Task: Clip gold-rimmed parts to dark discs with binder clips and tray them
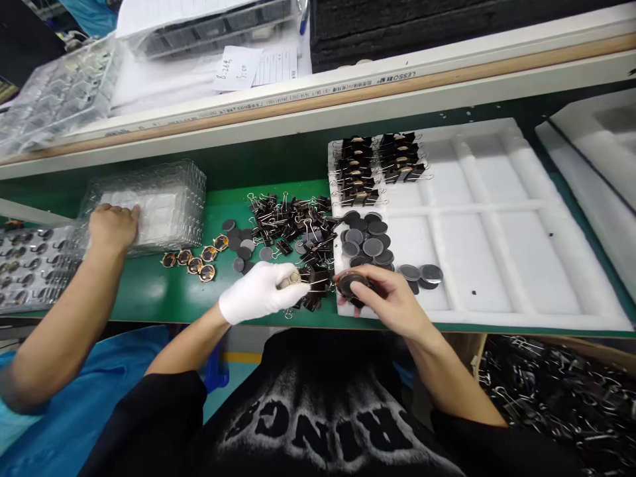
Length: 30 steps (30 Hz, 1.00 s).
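Observation:
My left hand [263, 291], in a white glove, pinches the wire handle of a black binder clip [318, 279]. Bare, my right hand [390, 298] holds a dark round disc [352, 285] with the thumb on its face, close beside that clip. Behind my hands lies a heap of black binder clips [293, 222] on the green table [223, 199]. Grey and black discs [372, 246] are piled on the left part of the white foam tray [501, 258]. Clipped assemblies [356, 169] stand in rows at the tray's back left.
Another person's hand [113, 228] rests on stacked clear plastic trays [171, 205] at the left. Several gold-rimmed round pieces [195, 265] lie nearby. A shelf edge [318, 93] runs across behind. A box of binder clips [561, 397] is at lower right.

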Each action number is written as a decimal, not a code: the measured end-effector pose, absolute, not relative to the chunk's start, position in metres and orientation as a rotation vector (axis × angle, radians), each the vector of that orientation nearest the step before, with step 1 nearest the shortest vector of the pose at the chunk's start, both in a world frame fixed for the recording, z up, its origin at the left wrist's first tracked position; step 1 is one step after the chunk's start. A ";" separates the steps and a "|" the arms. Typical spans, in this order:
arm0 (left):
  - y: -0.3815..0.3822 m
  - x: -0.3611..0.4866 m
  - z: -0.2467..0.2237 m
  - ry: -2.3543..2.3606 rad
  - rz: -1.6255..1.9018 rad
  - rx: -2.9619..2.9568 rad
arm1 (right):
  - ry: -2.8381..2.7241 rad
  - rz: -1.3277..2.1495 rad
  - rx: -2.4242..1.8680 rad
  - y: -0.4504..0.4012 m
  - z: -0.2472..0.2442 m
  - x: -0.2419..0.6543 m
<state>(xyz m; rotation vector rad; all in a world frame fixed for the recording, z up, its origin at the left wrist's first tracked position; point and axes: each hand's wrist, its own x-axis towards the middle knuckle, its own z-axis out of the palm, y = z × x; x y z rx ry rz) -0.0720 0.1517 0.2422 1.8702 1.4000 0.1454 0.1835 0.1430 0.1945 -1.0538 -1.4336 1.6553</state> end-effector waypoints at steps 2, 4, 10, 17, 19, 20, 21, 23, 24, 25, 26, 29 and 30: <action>0.153 -0.073 0.244 1.357 0.146 1.856 | -1.528 1.654 -1.109 0.150 0.198 0.189; 0.154 -0.072 0.247 1.330 0.125 1.846 | -1.692 1.582 -1.118 0.157 0.202 0.193; 0.158 -0.066 0.258 1.296 0.035 1.802 | -1.904 1.601 -1.046 0.166 0.207 0.198; 0.156 -0.069 0.257 1.292 0.046 1.704 | -1.959 1.543 -1.050 0.168 0.208 0.196; 0.155 -0.071 0.255 1.277 0.041 1.682 | -1.997 1.565 -1.018 0.169 0.210 0.196; 0.154 -0.071 0.254 1.268 0.041 1.672 | -2.012 1.574 -1.005 0.170 0.211 0.196; 0.154 -0.071 0.253 1.261 0.043 1.660 | -2.023 1.580 -0.994 0.170 0.212 0.196; 0.154 -0.070 0.252 1.251 0.055 1.632 | -2.043 1.587 -0.983 0.171 0.214 0.195; 0.154 -0.070 0.251 1.247 0.059 1.617 | -2.050 1.600 -0.984 0.170 0.214 0.194; 0.154 -0.069 0.250 1.245 0.062 1.605 | -2.052 1.619 -0.989 0.170 0.213 0.193; 0.153 -0.068 0.249 1.242 0.067 1.600 | -2.049 1.644 -0.997 0.169 0.213 0.192; 0.153 -0.068 0.245 1.234 0.095 1.603 | -2.012 1.713 -1.021 0.168 0.211 0.190; 0.153 -0.069 0.244 1.231 0.108 1.599 | -2.008 1.709 -1.023 0.168 0.210 0.190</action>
